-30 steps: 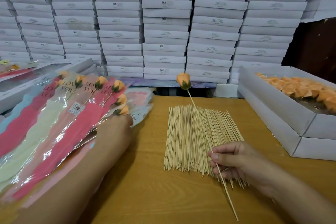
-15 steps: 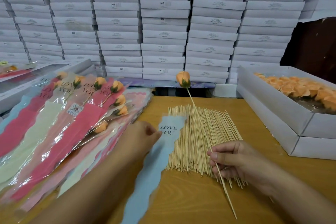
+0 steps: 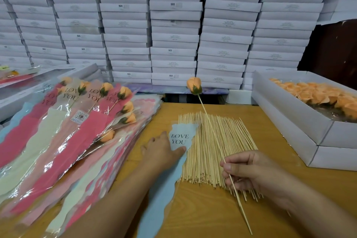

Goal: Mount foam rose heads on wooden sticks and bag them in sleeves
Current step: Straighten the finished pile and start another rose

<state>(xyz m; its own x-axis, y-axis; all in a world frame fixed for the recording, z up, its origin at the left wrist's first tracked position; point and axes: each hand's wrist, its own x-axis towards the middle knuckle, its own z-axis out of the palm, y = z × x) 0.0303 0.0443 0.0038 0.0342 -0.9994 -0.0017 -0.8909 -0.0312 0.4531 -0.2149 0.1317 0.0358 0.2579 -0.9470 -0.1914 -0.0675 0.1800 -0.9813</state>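
Now | right hand [image 3: 249, 172] pinched stick [image 3: 216, 137], foam rose [image 3: 194, 85] up and away, butt toward the person | left hand [image 3: 161, 153] pressed flat on blue sleeve [image 3: 179, 139], just left of stick, mouth far | long axes near parallel

Even, diffuse indoor light fills the scene, bright without harsh contrast. Soft, faint shadows fall beneath the hands [image 3: 164, 152] on the desk [image 3: 270, 131]. Glare streaks the plastic sleeves [image 3: 58, 150] at left. Wide-angle distortion bows the stacked boxes [image 3: 173, 25] toward the edges, and fine detail is slightly soft throughout.
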